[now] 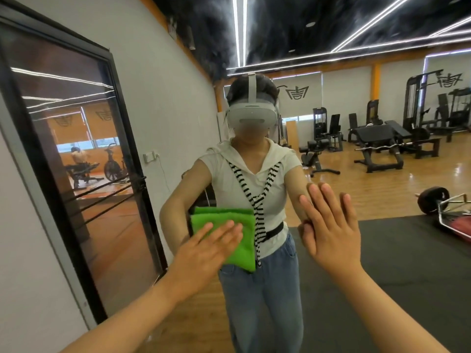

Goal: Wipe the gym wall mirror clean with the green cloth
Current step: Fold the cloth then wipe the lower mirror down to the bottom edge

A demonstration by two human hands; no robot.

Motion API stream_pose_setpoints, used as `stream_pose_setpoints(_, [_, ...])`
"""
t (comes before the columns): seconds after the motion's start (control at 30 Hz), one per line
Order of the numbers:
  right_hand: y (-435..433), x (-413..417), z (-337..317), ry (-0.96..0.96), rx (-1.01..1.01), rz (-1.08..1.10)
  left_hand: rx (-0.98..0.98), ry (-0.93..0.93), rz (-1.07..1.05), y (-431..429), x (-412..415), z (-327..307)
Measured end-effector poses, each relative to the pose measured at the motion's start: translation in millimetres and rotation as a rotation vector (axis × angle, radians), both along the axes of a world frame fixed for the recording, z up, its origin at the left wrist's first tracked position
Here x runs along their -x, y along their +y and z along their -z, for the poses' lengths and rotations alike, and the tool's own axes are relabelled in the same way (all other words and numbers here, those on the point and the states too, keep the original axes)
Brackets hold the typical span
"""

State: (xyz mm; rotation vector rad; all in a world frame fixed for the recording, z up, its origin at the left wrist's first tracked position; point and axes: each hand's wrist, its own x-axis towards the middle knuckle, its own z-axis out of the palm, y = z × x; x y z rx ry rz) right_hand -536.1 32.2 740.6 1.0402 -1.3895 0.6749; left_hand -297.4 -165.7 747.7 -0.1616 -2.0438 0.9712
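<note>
The gym wall mirror (pixel 356 225) fills most of the head view and reflects me, wearing a headset, and the gym behind. A folded green cloth (pixel 239 240) lies flat against the glass at waist height. My left hand (pixel 206 250) presses on the cloth's lower left part with straight fingers. My right hand (pixel 331 230) rests flat on the bare glass to the right of the cloth, fingers straight and spread, meeting its own reflection.
A black-framed glass door (pixel 76 174) stands in the white wall at the left, in the reflection. The mirror also shows weight benches and machines (pixel 377 143), a barbell plate (pixel 433 203), a wooden floor and a black mat (pixel 407 250).
</note>
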Motion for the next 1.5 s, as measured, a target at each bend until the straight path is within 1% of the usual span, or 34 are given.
stream_pose_setpoints(0.07, [0.6, -0.5, -0.6, 0.001, -0.005, -0.009, 0.203, -0.234, 0.034, -10.0, -5.9, 27.1])
stream_pose_setpoints(0.1, [1.0, -0.8, -0.7, 0.001, -0.004, -0.004, 0.235, -0.273, 0.029, -16.7, -12.1, 24.1])
stream_pose_setpoints(0.13, [1.1, -0.9, -0.3, 0.000, -0.001, 0.004, 0.226, -0.278, 0.009, -19.9, -18.2, 14.6])
stream_pose_setpoints(0.17, [1.0, -1.2, 0.0, 0.001, 0.002, 0.013, 0.205, -0.238, -0.007, -22.0, -22.7, 4.8])
stream_pose_setpoints(0.23, [0.7, -1.5, -0.4, -0.002, 0.000, 0.025, 0.099, -0.086, -0.026, -18.6, -26.0, -6.3])
stream_pose_setpoints(0.3, [1.4, -3.1, -2.6, -0.002, -0.006, 0.030, -0.022, 0.038, -0.024, -10.3, -23.1, 6.8])
stream_pose_setpoints(0.33, [2.5, -4.8, -3.9, -0.010, -0.007, 0.022, -0.021, 0.035, -0.023, -10.1, -21.5, 23.3])
stream_pose_setpoints(0.37, [4.0, -9.0, -5.3, -0.037, -0.006, -0.001, 0.023, -0.039, -0.010, -12.7, -23.8, 41.3])
stream_pose_setpoints(0.4, [5.7, -14.8, -6.9, -0.082, -0.005, -0.038, 0.096, -0.155, 0.003, -19.2, -30.1, 56.1])
stream_pose_setpoints(0.43, [7.3, -21.9, -9.0, -0.133, -0.006, -0.083, 0.166, -0.256, 0.001, -28.8, -37.7, 63.1])
stream_pose_setpoints(0.47, [7.5, -30.4, -12.6, -0.160, -0.011, -0.131, 0.199, -0.303, -0.004, -37.5, -45.9, 60.7])
stream_pose_setpoints(0.5, [5.0, -40.2, -17.8, -0.148, -0.029, -0.170, 0.180, -0.287, -0.013, -42.5, -53.2, 51.7])
stream_pose_setpoints(0.53, [-0.3, -50.2, -23.4, -0.096, -0.069, -0.197, 0.146, -0.241, -0.029, -43.5, -59.3, 38.0])
stream_pose_setpoints(0.6, [-20.7, -69.6, -35.7, 0.040, -0.167, -0.232, 0.040, -0.088, -0.038, -45.2, -68.5, 17.0])
stream_pose_setpoints(0.63, [-34.4, -79.0, -41.0, 0.071, -0.188, -0.236, -0.039, 0.006, -0.050, -44.1, -70.1, 11.7])
stream_pose_setpoints(0.7, [-59.9, -92.6, -45.6, 0.065, -0.169, -0.213, -0.174, 0.169, -0.078, -37.5, -65.2, 15.1])
stream_pose_setpoints(0.73, [-68.4, -94.8, -45.0, 0.058, -0.149, -0.182, -0.192, 0.167, -0.088, -35.4, -61.1, 28.3])
stream_pose_setpoints(0.77, [-73.6, -94.2, -42.7, 0.060, -0.131, -0.144, -0.170, 0.101, -0.092, -33.9, -58.6, 46.9])
stream_pose_setpoints(0.83, [-78.3, -89.2, -38.9, 0.086, -0.109, -0.108, -0.020, -0.127, -0.076, -38.3, -60.5, 82.4])
stream_pose_setpoints(0.87, [-78.9, -87.4, -37.6, 0.096, -0.107, -0.112, 0.034, -0.191, -0.079, -42.7, -65.7, 88.5])
stream_pose_setpoints(0.9, [-79.3, -86.7, -37.4, 0.103, -0.104, -0.119, 0.051, -0.171, -0.080, -46.1, -71.2, 82.3])
stream_pose_setpoints(0.93, [-79.7, -86.8, -37.5, 0.107, -0.100, -0.121, 0.014, -0.099, -0.064, -47.7, -74.5, 68.0])
stream_pose_setpoints(1.03, [-80.7, -88.7, -37.8, 0.109, -0.097, -0.118, -0.336, 0.178, 0.007, -38.3, -69.9, 8.3])
stream_pose_setpoints(1.07, [-80.0, -89.1, -37.9, 0.109, -0.095, -0.115, -0.440, 0.235, 0.029, -31.6, -63.2, -6.0])
stream_pose_setpoints(1.1, [-79.2, -88.7, -37.9, 0.110, -0.093, -0.112, -0.488, 0.266, 0.045, -24.5, -55.2, -13.8])
stream_pose_setpoints(1.13, [-78.7, -88.0, -37.8, 0.111, -0.095, -0.110, -0.462, 0.262, 0.049, -19.3, -47.6, -13.4])
stream_pose_setpoints(1.17, [-78.5, -87.4, -38.0, 0.117, -0.098, -0.105, -0.362, 0.223, 0.050, -17.9, -41.3, -5.3])
stream_pose_setpoints(1.23, [-79.5, -86.8, -38.2, 0.125, -0.105, -0.085, -0.044, 0.076, 0.050, -29.0, -37.5, 19.7])
stream_pose_setpoints(1.27, [-79.9, -86.5, -37.8, 0.125, -0.106, -0.082, 0.057, 0.010, 0.052, -37.3, -40.7, 26.6])
stream_pose_setpoints(1.33, [-80.6, -86.3, -37.0, 0.127, -0.094, -0.093, 0.127, -0.066, 0.049, -48.1, -48.7, 24.4])
stream_pose_setpoints(1.43, [-81.9, -86.4, -37.3, 0.135, -0.071, -0.095, 0.120, -0.148, 0.062, -48.5, -54.2, 8.2])
stream_pose_setpoints(1.5, [-82.2, -86.6, -37.5, 0.143, -0.062, -0.091, 0.113, -0.167, 0.056, -46.4, -51.5, 3.6])
